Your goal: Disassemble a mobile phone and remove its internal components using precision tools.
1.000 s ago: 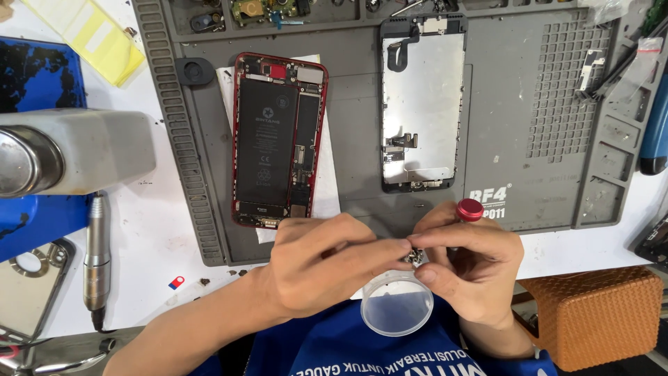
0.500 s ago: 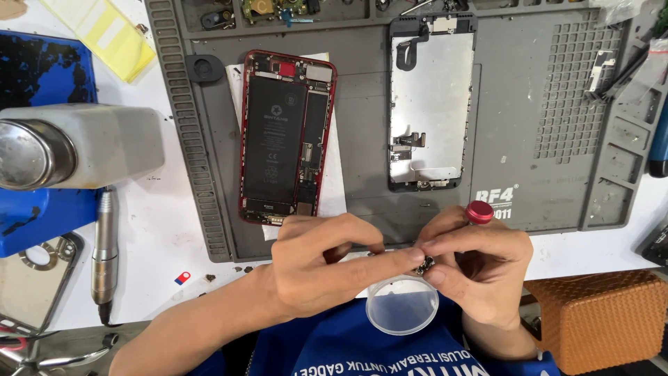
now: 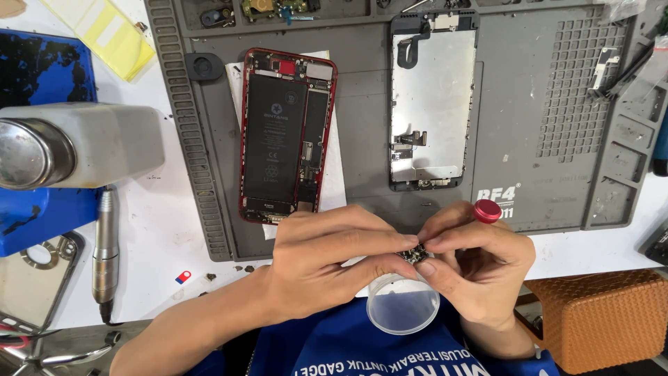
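Two hands meet at the lower centre of the frame over a small dark part, pinched between them: the left hand closes thumb and fingers on it from the left, and the right hand nips it from the right. The right hand also holds a red-capped tool, whose cap juts above the knuckles. Just below the part a clear round dish sits at the counter edge. Above the hands lies a grey mat carrying an opened red phone and, to its right, a detached screen. At left lie a grey pen-like tool and a metal cylinder; a woven brown box sits lower right.
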